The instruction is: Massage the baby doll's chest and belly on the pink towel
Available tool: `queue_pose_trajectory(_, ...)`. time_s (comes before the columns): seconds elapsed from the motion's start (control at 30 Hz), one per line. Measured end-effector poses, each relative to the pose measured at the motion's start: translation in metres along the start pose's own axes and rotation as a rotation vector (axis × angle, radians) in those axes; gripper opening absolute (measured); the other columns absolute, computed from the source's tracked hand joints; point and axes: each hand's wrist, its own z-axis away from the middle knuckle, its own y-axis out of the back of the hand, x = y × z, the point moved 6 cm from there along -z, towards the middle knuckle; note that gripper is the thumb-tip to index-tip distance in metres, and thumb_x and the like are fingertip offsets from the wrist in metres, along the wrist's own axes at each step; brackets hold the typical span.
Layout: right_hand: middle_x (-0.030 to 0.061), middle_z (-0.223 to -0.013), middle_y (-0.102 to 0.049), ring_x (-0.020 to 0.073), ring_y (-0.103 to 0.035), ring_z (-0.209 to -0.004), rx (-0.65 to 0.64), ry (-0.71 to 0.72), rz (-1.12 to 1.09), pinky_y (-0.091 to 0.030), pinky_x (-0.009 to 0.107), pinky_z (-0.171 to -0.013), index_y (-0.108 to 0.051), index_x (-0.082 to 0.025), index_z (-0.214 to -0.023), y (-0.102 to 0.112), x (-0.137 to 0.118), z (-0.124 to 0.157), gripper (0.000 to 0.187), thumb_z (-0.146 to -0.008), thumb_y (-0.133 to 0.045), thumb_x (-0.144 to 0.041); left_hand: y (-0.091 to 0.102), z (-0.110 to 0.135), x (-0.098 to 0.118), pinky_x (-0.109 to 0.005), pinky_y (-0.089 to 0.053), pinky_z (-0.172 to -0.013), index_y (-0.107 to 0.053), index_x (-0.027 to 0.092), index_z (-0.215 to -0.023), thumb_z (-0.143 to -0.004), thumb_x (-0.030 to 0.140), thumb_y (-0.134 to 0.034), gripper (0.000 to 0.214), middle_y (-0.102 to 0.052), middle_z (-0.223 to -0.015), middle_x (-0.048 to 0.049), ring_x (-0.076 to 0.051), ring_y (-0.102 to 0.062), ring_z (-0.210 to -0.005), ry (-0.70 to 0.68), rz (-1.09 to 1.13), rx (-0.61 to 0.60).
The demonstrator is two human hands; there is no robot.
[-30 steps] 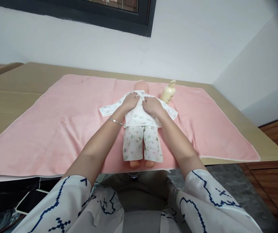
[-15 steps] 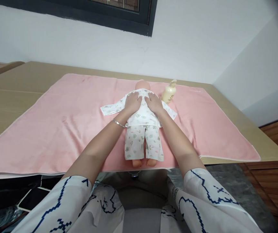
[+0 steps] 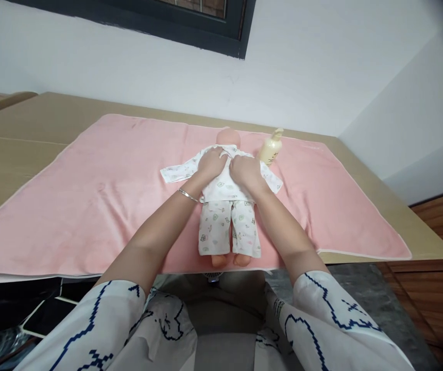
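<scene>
White shirt [image 3: 224, 189] creases over the doll [image 3: 228, 137]; left hand [image 3: 210, 164] and right hand [image 3: 246, 170] fingers [image 3: 234, 166] pinch it.

A pale wooden table [image 3: 24, 117] carries a wide pink blanket [image 3: 78, 206], creased in places, with bare wood showing along the left, far and right sides. On the blanket, a clothed doll [image 3: 221, 189] lies lengthwise, head toward the far edge, feet by the near edge. A pump bottle [image 3: 271, 150] sits right of the doll's head, near the far edge.
</scene>
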Motion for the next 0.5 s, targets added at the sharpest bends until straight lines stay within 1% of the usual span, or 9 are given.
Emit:
queue_pose_trajectory(0.03,0.0235,-0.108,-0.074,0.0378,-0.068,-0.106,-0.005,0.005,0.014,-0.014,0.064,-0.120,-0.069,-0.010,-0.107,0.001,-0.004,0.002,0.043,-0.101,-0.031,-0.028,0.000,-0.002,-0.004,-0.038,-0.044,-0.110,-0.064,0.017,-0.125,-0.100,0.033,-0.035,0.042,-0.066,-0.137,-0.0112,-0.025,-0.058,-0.127,0.002,0.017,-0.001)
queue_pose_trajectory(0.07,0.0233,-0.113,-0.073,0.0373,-0.067,-0.109,-0.012,0.008,0.006,-0.014,0.063,-0.120,-0.068,-0.010,-0.110,0.000,-0.005,0.002,0.042,-0.102,-0.031,-0.028,0.000,-0.003,-0.007,-0.038,-0.043,-0.111,-0.064,0.017,-0.124,-0.100,0.033,-0.034,0.042,-0.066,-0.136,-0.0107,-0.024,-0.058,-0.127,0.010,0.016,0.004)
queue_pose_trajectory(0.13,0.0229,-0.125,-0.069,0.0369,-0.062,-0.119,-0.028,0.008,-0.065,-0.020,0.062,-0.119,-0.064,-0.010,-0.118,-0.004,0.003,-0.004,0.044,-0.103,-0.029,-0.033,0.000,-0.001,-0.004,-0.039,-0.043,-0.111,-0.065,0.016,-0.123,-0.101,0.031,-0.032,0.042,-0.067,-0.133,-0.0122,-0.026,-0.058,-0.126,0.031,-0.034,0.020)
queue_pose_trajectory(0.2,0.0211,-0.135,-0.064,0.0357,-0.057,-0.127,-0.048,0.025,-0.173,-0.030,0.058,-0.116,-0.062,-0.012,-0.122,-0.010,0.017,-0.013,0.049,-0.104,-0.026,-0.040,0.000,0.006,0.007,-0.041,-0.044,-0.109,-0.066,0.013,-0.121,-0.102,0.029,-0.031,0.043,-0.068,-0.129,-0.0161,-0.029,-0.059,-0.125,0.063,-0.113,0.014)
queue_pose_trajectory(0.23,0.0195,-0.137,-0.063,0.0340,-0.056,-0.129,-0.055,0.043,-0.229,-0.035,0.053,-0.113,-0.061,-0.013,-0.122,-0.013,0.024,-0.017,0.050,-0.104,-0.026,-0.042,0.000,0.009,0.014,-0.042,-0.045,-0.108,-0.066,0.012,-0.119,-0.102,0.028,-0.031,0.042,-0.068,-0.127,-0.0177,-0.030,-0.060,-0.124,0.073,-0.149,-0.002)
queue_pose_trajectory(0.3,0.0168,-0.136,-0.064,0.0308,-0.056,-0.127,-0.043,0.060,-0.301,-0.041,0.045,-0.110,-0.060,-0.015,-0.122,-0.017,0.036,-0.025,0.049,-0.104,-0.024,-0.043,-0.002,0.016,0.029,-0.043,-0.046,-0.105,-0.068,0.011,-0.115,-0.101,0.024,-0.033,0.040,-0.069,-0.124,-0.0192,-0.032,-0.060,-0.123,0.071,-0.204,-0.044)
queue_pose_trajectory(0.33,0.0165,-0.134,-0.065,0.0302,-0.056,-0.126,-0.030,0.053,-0.307,-0.042,0.043,-0.108,-0.060,-0.015,-0.123,-0.017,0.039,-0.026,0.049,-0.104,-0.024,-0.042,-0.003,0.018,0.035,-0.042,-0.047,-0.105,-0.068,0.011,-0.114,-0.100,0.021,-0.035,0.038,-0.069,-0.124,-0.0194,-0.032,-0.060,-0.123,0.063,-0.219,-0.059)
queue_pose_trajectory(0.4,0.0181,-0.131,-0.066,0.0316,-0.057,-0.124,-0.011,0.023,-0.269,-0.043,0.044,-0.107,-0.060,-0.012,-0.123,-0.016,0.036,-0.024,0.048,-0.104,-0.024,-0.038,-0.003,0.018,0.039,-0.041,-0.047,-0.105,-0.068,0.010,-0.115,-0.098,0.017,-0.036,0.037,-0.069,-0.124,-0.0192,-0.031,-0.061,-0.123,0.051,-0.218,-0.059)
queue_pose_trajectory(0.5,0.0224,-0.124,-0.068,0.0356,-0.061,-0.119,-0.028,-0.029,-0.174,-0.045,0.046,-0.102,-0.062,-0.007,-0.121,-0.009,0.014,-0.011,0.047,-0.102,-0.025,-0.031,0.000,0.011,0.026,-0.042,-0.046,-0.107,-0.065,0.011,-0.122,-0.098,0.021,-0.036,0.039,-0.066,-0.131,-0.0175,-0.030,-0.058,-0.128,0.040,-0.137,-0.011)
